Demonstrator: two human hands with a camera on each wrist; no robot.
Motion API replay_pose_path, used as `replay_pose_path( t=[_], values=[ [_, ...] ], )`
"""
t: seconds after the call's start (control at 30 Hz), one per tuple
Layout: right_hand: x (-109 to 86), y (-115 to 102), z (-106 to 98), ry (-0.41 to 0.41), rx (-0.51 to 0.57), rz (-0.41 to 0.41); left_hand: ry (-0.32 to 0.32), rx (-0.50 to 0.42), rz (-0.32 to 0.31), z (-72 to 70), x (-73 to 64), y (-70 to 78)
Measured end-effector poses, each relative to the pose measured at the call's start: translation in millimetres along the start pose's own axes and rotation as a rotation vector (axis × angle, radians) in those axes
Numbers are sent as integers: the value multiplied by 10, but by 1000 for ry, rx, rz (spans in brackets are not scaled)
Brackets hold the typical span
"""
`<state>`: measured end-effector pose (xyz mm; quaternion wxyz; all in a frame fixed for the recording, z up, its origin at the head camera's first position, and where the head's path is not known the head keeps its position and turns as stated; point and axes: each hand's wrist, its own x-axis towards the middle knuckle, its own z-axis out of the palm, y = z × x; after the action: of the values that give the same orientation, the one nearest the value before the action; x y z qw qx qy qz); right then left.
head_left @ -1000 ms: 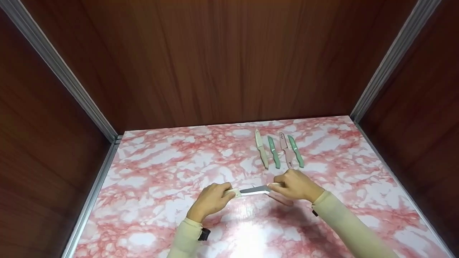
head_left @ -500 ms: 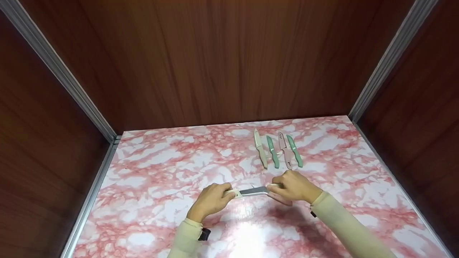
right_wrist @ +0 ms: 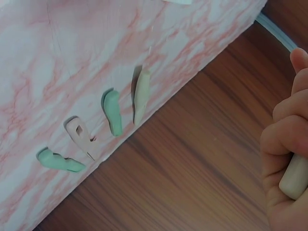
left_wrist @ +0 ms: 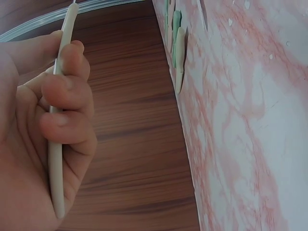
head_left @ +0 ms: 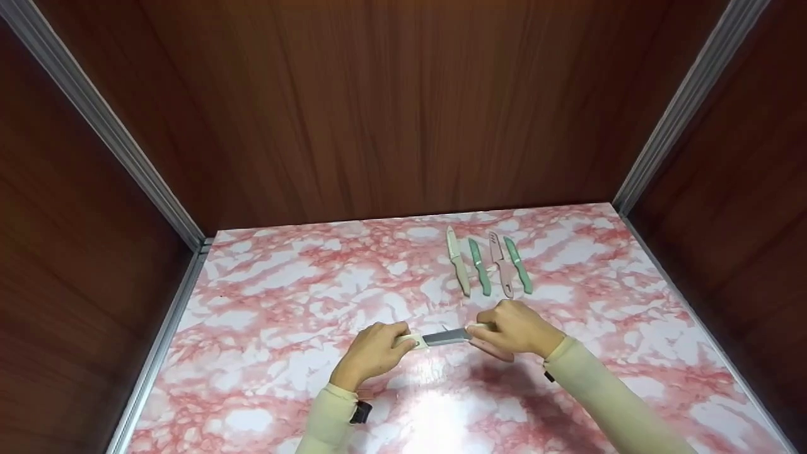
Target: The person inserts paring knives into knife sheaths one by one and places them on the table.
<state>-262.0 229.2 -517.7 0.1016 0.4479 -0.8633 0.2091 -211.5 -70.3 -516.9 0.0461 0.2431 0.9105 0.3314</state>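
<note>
A knife with a grey blade (head_left: 444, 337) spans the gap between both hands, level over the table. My right hand (head_left: 522, 328) grips its cream handle (right_wrist: 294, 180), whose rounded end shows below the curled fingers in the right wrist view. My left hand (head_left: 372, 353) holds a slim cream sheath (left_wrist: 56, 168) between thumb and curled fingers, and the blade's narrower end meets this sheath. The blade's tip is hidden. A pink elongated piece (head_left: 493, 350) shows just under my right hand, partly covered by it.
Beyond my hands, several knives lie in a row: a cream knife (head_left: 458, 261), a green knife (head_left: 480, 267), a pink knife (head_left: 502, 265) and another green knife (head_left: 519, 265). Brown wood panels (head_left: 403, 107) wall in the marbled table (head_left: 265, 315).
My right hand has shifted slightly left, and a little less of the blade shows between the hands. The left hand and the row of knives hold their places.
</note>
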Motion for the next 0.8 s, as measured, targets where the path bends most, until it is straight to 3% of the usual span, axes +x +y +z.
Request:
replay_pose_path(
  t=[0.3,0.57,0.8],
  values=[
    [14,-18,5,-13,-10,-4,33,45,-1,39,18,15],
    [5,-32,27,-29,-12,-2,13,29,-12,75,25,28],
    [32,-60,9,-21,-8,2,36,49,-2,69,37,40]
  ],
)
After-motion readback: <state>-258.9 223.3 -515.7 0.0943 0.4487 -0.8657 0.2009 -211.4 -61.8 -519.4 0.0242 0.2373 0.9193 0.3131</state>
